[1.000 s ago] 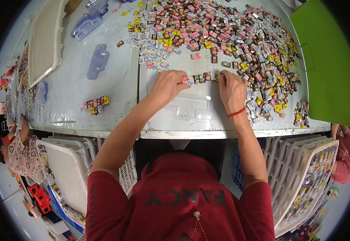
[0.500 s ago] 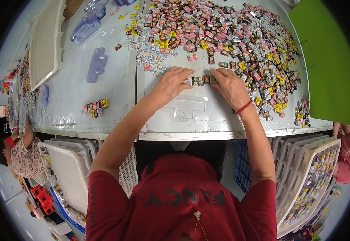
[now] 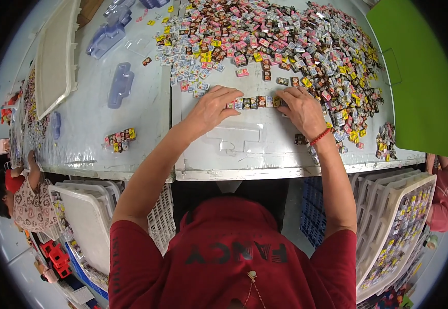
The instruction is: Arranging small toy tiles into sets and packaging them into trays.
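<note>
A short row of small colourful packets [image 3: 253, 103] lies on the white table in front of me. At the row's left end my left hand [image 3: 213, 108] is closed, thumb and fingers on the end packet. My right hand [image 3: 302, 110] is closed at the other end, its fingertips on the last packets and partly hiding them. Just nearer to me lies a clear moulded plastic tray [image 3: 232, 140]. A large heap of similar packets [image 3: 285, 38] spreads over the far part of the table, with loose ones close to both hands.
Left of the table seam are a packet cluster [image 3: 120, 139], a bluish plastic tray [image 3: 121, 85] and a stack of such trays [image 3: 109, 38]. White crates [image 3: 87, 219] stand below the table's front edge. A green panel [image 3: 414, 77] borders the right. Other people [image 3: 36, 198] are at the sides.
My right hand has shifted slightly right. More of the row now shows between my hands, including a yellow packet near the right end. My left hand has barely moved.
</note>
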Tool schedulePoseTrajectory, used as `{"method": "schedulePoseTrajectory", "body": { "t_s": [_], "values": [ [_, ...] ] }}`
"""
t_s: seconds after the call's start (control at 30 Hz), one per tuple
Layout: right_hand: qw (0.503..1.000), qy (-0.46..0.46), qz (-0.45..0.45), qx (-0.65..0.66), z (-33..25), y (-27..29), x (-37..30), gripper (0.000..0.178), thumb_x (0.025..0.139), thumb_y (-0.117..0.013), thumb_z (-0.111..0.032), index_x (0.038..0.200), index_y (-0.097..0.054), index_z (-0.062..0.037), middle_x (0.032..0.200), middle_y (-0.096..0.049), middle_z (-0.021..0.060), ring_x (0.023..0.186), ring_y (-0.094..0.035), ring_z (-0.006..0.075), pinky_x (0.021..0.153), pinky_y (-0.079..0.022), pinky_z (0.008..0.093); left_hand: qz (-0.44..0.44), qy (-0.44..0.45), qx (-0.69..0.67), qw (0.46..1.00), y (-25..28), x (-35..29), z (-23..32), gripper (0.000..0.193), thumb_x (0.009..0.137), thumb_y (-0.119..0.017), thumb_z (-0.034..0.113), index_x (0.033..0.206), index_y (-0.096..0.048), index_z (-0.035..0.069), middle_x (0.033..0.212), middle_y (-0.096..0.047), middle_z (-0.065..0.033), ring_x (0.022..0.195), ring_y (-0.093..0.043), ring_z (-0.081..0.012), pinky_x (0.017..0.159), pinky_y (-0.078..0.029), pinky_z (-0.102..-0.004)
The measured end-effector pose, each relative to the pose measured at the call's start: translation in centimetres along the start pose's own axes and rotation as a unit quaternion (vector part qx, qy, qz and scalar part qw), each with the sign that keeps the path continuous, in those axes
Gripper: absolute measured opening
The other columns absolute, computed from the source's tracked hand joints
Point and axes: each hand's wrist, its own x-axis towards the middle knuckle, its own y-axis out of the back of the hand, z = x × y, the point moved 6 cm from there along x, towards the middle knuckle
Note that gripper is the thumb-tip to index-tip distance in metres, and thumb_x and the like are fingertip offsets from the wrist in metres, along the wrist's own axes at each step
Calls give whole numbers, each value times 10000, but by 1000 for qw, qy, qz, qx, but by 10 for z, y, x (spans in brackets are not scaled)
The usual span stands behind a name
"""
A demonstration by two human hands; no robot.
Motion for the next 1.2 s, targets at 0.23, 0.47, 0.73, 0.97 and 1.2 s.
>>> {"method": "schedulePoseTrajectory", "body": {
  "t_s": [0.23, 0.47, 0.73, 0.97, 1.2],
  "values": [
    [997, -25, -46, -60, 3, 5, -1, 395, 749, -724, -158, 1117, -598, -88, 1084, -608, 85, 1029, -567, 301, 896, -473, 370, 8, -10, 8, 1000, 0, -2, -1, 387, 784, -701, 137, 1146, -598, 48, 1130, -615, -104, 1024, -548, -299, 837, -486, -374],
    [997, 15, -8, -77, -5, 3, 3, 380, 741, -736, -184, 1093, -612, -110, 1097, -609, 54, 1085, -536, 270, 925, -421, 387, 21, -13, 9, 1000, 2, -6, 0, 373, 783, -699, 125, 1134, -603, 43, 1119, -619, -108, 1021, -553, -302, 856, -476, -374],
    [998, 23, 16, -64, -6, -1, 3, 405, 745, -737, -215, 1120, -614, -127, 1090, -605, 41, 1086, -530, 252, 937, -391, 394, 38, -7, 8, 999, 3, -9, 1, 375, 784, -701, 126, 1135, -601, 39, 1122, -615, -110, 1028, -551, -297, 860, -471, -373],
    [997, 56, 50, -25, -13, -4, 2, 437, 772, -716, -223, 1182, -592, -136, 1043, -591, 43, 1033, -537, 247, 962, -371, 452, 52, -32, 22, 998, -5, -2, 4, 388, 769, -714, 152, 1130, -608, 55, 1077, -623, -94, 992, -553, -286, 839, -474, -366],
    [994, 94, 53, -25, -29, -15, 5, 392, 786, -697, -203, 1161, -608, -133, 974, -579, 50, 968, -546, 238, 951, -373, 448, 58, -48, 34, 997, -10, 2, 5, 359, 761, -708, 163, 1097, -627, 64, 1001, -650, -61, 948, -567, -256, 815, -482, -354]
  ]
}}
